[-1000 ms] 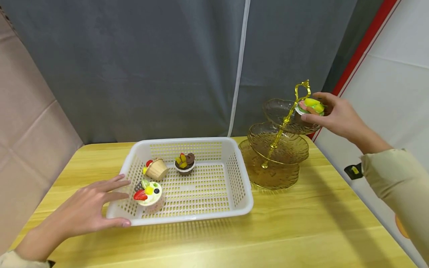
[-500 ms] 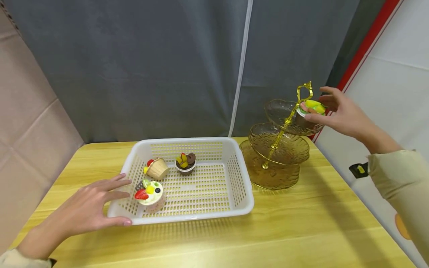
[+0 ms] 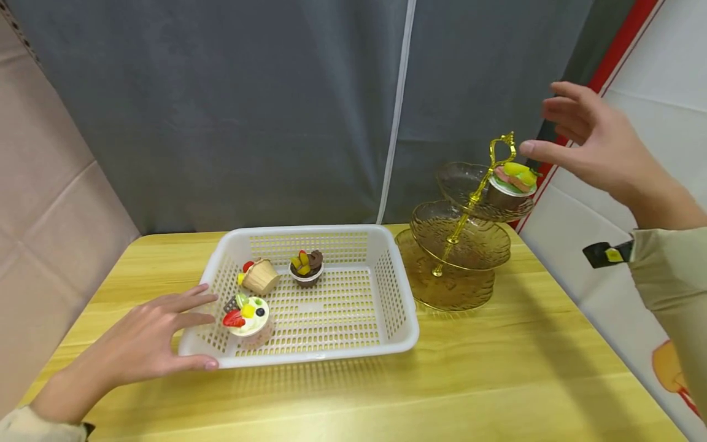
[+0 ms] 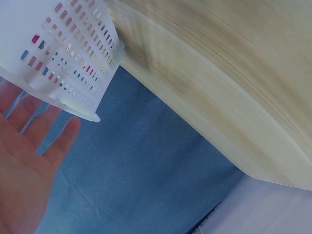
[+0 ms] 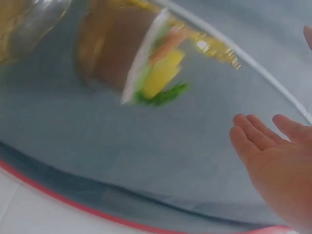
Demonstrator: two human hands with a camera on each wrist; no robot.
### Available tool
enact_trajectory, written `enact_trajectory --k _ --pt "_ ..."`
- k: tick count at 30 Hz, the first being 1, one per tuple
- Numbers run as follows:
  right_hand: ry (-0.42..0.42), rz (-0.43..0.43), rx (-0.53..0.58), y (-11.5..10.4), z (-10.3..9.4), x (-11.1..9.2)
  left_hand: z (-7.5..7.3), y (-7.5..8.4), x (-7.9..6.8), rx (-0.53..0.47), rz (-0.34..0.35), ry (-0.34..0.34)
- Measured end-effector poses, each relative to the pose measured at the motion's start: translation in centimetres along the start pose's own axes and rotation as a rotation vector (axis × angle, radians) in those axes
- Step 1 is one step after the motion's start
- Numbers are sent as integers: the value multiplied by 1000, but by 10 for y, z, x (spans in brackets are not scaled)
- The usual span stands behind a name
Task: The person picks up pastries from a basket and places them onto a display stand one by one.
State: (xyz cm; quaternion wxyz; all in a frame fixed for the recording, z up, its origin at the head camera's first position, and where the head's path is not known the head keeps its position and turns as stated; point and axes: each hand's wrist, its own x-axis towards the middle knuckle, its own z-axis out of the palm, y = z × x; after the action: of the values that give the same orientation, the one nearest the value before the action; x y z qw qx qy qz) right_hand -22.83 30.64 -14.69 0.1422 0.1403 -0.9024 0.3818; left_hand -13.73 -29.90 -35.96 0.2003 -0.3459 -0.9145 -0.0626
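A brown cupcake (image 3: 508, 191) topped with yellow and pink pieces sits on the top tier of a gold three-tier cake stand (image 3: 461, 245). Just above and right of it is my right hand (image 3: 604, 144), fingers apart and holding nothing; the right wrist view shows the same hand (image 5: 278, 156) away from the blurred cupcake (image 5: 129, 51). My left hand (image 3: 140, 341) rests at the left end of a white plastic basket (image 3: 315, 357), fingers spread along its rim. Inside lie a cream cupcake (image 3: 251, 322) with a strawberry, a tipped tan cupcake (image 3: 261, 277) and a chocolate cupcake (image 3: 306, 270).
The basket and stand are side by side on a wooden table (image 3: 353, 399). Behind them hangs a grey curtain (image 3: 265, 123). A white wall panel (image 3: 657, 141) with a red edge borders the right side.
My right hand has let go of the yellow-topped cupcake on the top tier and moved up and right, fingers opening. The left hand has stayed at the basket.
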Motion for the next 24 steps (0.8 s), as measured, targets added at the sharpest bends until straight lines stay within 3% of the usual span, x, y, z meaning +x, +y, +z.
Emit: enact_trajectory --k 6,14,24 --pt "-47 -78 30 -29 19 7 -1 -1 -2 -4 -4 -10" --pt "-189 -179 92 -63 50 14 0 -1 -5 -4 -2 -7" --pt "-378 -275 105 -71 113 26 -3 -2 -6 2 -4 -4"
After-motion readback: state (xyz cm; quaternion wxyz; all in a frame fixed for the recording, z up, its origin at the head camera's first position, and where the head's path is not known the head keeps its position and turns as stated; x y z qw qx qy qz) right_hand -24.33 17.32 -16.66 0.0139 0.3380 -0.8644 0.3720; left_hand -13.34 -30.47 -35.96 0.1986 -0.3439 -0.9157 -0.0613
